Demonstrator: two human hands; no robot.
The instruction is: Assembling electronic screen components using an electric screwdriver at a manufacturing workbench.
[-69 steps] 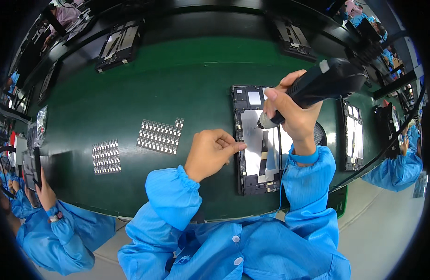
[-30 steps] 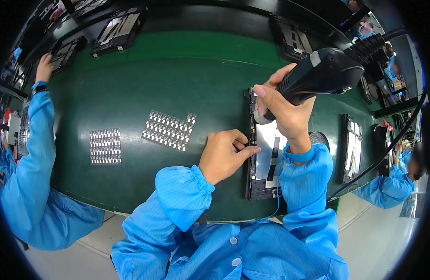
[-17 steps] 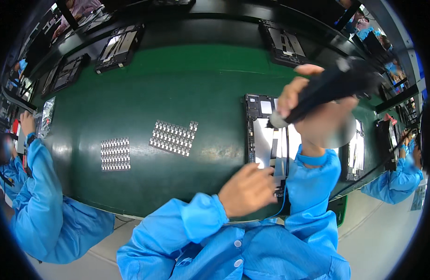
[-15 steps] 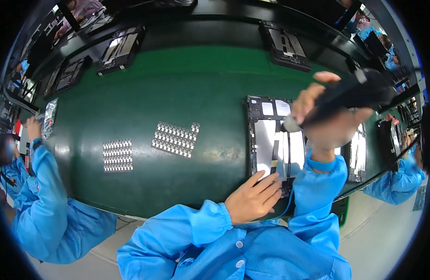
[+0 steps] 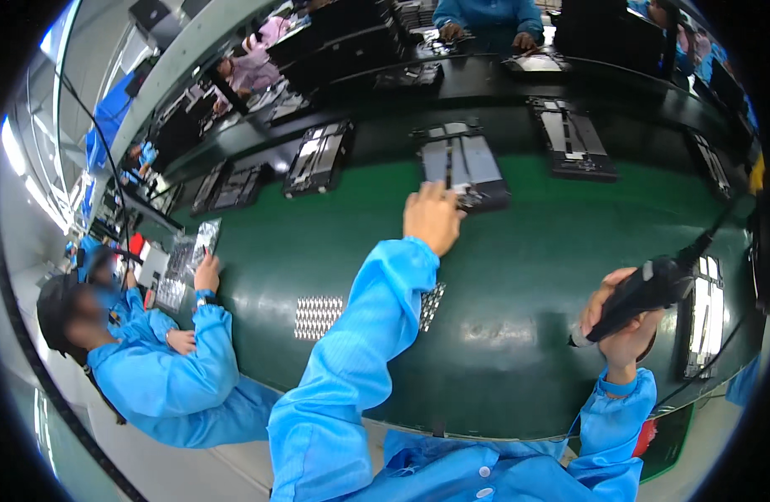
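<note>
At upper centre of the frame, the left hand point(image 5: 432, 217) reaches across the matte green belt point(image 5: 535, 251), fingers loosely together on the near edge of a flat, rectangular grey-and-black device chassis point(image 5: 463, 163). At right, the right hand point(image 5: 621, 322) is wrapped around a glossy black electric screwdriver point(image 5: 644, 293), tip angled down-left. A sheet of small silvery screws point(image 5: 318, 316) lies at centre left.

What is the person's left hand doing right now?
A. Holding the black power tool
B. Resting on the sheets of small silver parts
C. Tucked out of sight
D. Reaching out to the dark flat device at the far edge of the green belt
D. The left hand is stretched forward and lies on the near edge of the dark flat device, while the right hand holds the black power tool.
</note>
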